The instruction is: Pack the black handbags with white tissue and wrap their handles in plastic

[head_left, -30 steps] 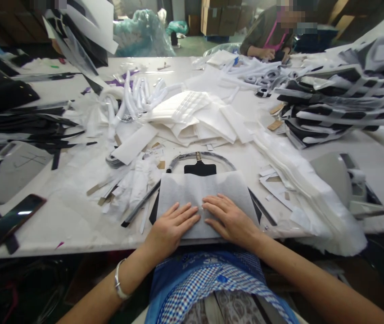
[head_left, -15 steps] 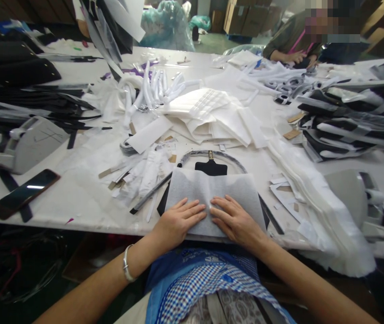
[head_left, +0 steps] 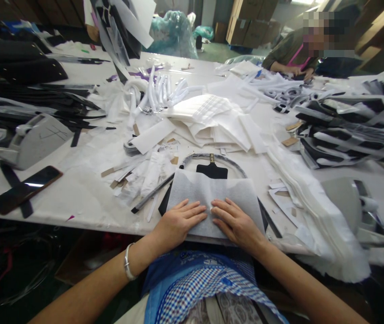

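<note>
A thin white sheet (head_left: 225,189) lies over a black bag (head_left: 164,203) at the table's near edge. My left hand (head_left: 178,221) rests flat on the sheet's left half, fingers stretched toward the middle. Opposite it, my right hand (head_left: 237,222) lies flat on the right half, its fingertips close to those of the left. Beyond the sheet show a black flap (head_left: 212,171) with a small metal piece and a curved, wrapped handle (head_left: 192,157). The sheet and my hands hide most of the bag.
White sheets (head_left: 208,112) are piled behind the bag. A phone (head_left: 26,190) and a tape dispenser (head_left: 39,135) lie left. A long stack of white strips (head_left: 313,216) hangs over the edge at right, near black wrapped pieces (head_left: 357,130). A co-worker (head_left: 289,54) sits across the table.
The view has shifted slightly. Both hands stay flat on the white sheet, almost unmoved. The co-worker across the table has moved their hands a little.
</note>
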### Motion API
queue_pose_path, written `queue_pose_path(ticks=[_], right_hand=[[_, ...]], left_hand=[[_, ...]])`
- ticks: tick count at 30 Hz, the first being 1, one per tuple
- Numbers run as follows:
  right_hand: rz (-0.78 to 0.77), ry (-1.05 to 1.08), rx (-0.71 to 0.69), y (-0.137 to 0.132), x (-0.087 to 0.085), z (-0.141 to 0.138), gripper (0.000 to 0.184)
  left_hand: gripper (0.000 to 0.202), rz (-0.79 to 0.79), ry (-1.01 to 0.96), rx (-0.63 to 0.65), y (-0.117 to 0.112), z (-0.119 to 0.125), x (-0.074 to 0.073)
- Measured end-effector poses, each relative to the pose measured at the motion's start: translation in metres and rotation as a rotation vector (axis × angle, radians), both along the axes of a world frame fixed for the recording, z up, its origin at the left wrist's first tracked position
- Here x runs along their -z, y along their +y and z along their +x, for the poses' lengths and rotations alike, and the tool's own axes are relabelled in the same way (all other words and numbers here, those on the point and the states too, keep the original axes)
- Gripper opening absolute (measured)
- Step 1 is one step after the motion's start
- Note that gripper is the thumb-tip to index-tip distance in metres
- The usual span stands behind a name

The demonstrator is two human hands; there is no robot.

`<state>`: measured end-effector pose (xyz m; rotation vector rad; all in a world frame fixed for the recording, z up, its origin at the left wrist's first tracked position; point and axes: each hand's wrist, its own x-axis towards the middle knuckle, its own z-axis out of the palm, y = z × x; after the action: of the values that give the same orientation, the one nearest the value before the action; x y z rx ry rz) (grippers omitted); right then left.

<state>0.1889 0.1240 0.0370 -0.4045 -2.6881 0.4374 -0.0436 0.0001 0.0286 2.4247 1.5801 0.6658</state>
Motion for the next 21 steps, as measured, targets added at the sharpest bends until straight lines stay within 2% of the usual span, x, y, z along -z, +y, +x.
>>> queue_pose_path(ticks=[4, 10, 21], right_hand=[[0.002, -0.014, -0.009, -0.0005, -0.0023, -0.0001, 0.025], [-0.032, 0.015, 0.044, -0.0019, -0.0025, -0.0008, 0.034], [-0.030, 0.035, 0.037, -0.0012, -0.0006, -0.0004, 0.031]], left_hand=[[0.048, -0.003, -0.008, 0.000, 0.0005, 0.0001, -0.0006], [0.050, -0.020, -0.012, -0.010, 0.0001, 0.0004, -0.0012], [0.049, -0.053, -0.005, 0.010, 0.0010, -0.0003, -0.0057]])
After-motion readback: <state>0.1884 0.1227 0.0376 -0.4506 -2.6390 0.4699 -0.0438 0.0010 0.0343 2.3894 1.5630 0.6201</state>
